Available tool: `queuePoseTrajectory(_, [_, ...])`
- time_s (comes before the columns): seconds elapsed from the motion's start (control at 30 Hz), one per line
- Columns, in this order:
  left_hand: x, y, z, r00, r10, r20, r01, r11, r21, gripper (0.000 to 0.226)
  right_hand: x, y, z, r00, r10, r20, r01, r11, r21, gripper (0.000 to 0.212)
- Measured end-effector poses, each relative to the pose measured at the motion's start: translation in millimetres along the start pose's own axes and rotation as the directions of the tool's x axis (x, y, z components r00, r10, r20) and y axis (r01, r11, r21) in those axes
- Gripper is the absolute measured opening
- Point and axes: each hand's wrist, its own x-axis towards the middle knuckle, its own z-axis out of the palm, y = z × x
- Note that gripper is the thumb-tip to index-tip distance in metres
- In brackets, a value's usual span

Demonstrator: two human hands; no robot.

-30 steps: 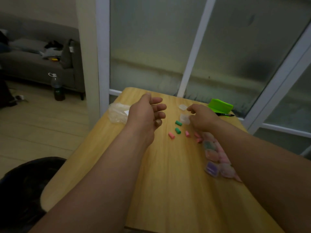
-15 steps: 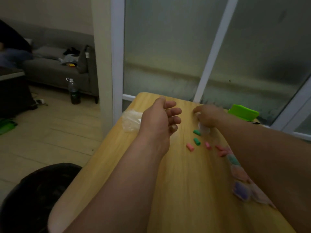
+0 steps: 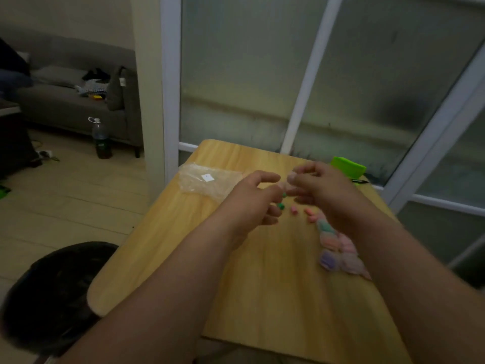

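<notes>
My right hand (image 3: 322,190) pinches a small clear packet (image 3: 288,181) between thumb and fingertips, a little above the wooden table (image 3: 236,298). My left hand (image 3: 249,206) is right beside it, with thumb and forefinger spread and their tips at the packet; the blur hides whether they touch it. Under the hands lie loose little pieces: two green ones (image 3: 280,206), a pink one (image 3: 294,210) and orange-pink ones (image 3: 310,214). A row of small filled packets (image 3: 337,249) runs along the table by my right forearm.
A crumpled clear plastic bag (image 3: 207,179) lies at the table's far left. A bright green box (image 3: 347,166) and a black pen (image 3: 360,181) sit at the far right corner by the glass door. A black bin (image 3: 52,292) stands below the table's left edge.
My right hand has lifted the clear packet off the table and drawn it in. My left hand has moved right to meet it. The view has shifted left.
</notes>
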Motion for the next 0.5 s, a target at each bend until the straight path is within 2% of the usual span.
queuePoseTrajectory(0.1, [-19.6,-5.5,5.6,0.989,0.009,0.145,-0.023,0.995,0.094,0.034,-48.6,8.5,-2.4,0.996,0.085,0.014,-0.086,0.981,0.175,0.025])
queuePoseTrajectory(0.2, [-36.7,-8.4,7.5,0.976,0.016,0.215,-0.039,0.994,0.106,0.034,-82.2,12.4,-5.3,0.990,0.135,0.036,-0.140,0.945,0.295,0.029])
queuePoseTrajectory(0.5, [-72.9,-10.6,-0.6,0.955,-0.006,0.295,-0.052,0.981,0.185,0.033,-131.6,9.0,1.2,0.981,0.191,0.040,-0.195,0.961,0.197,0.024])
